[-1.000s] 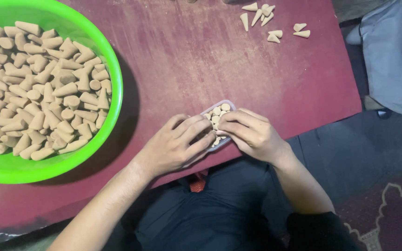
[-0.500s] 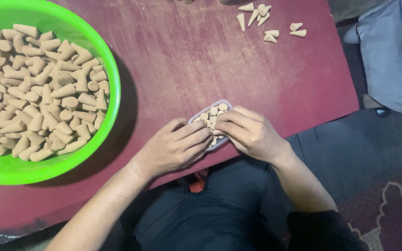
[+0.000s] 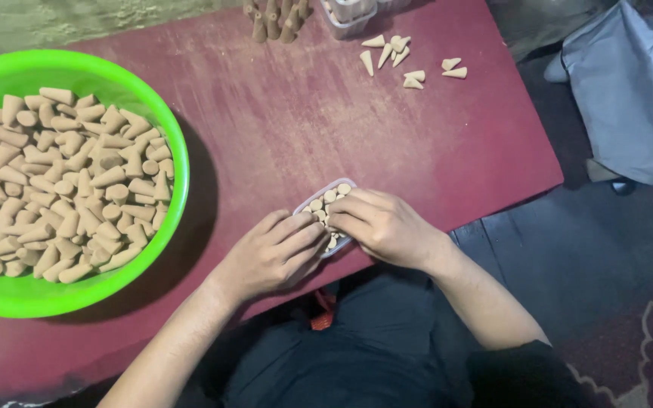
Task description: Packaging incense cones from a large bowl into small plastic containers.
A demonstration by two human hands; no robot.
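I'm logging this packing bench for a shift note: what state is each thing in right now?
Green bowl: upright, heaped with tan cones.
Small clear tray: on the red table, partly filled with cones standing upright, half hidden by fingers.
Left hand: fingers on the tray's near side.
Right hand: fingers over the tray's cones.
Loose cones: lying scattered at the far edge.
Darker cones: standing upright, far edge.

Both hands [image 3: 334,236] on a small clear tray [image 3: 325,204] of tan cones (green bowl [image 3: 162,121] alongside)
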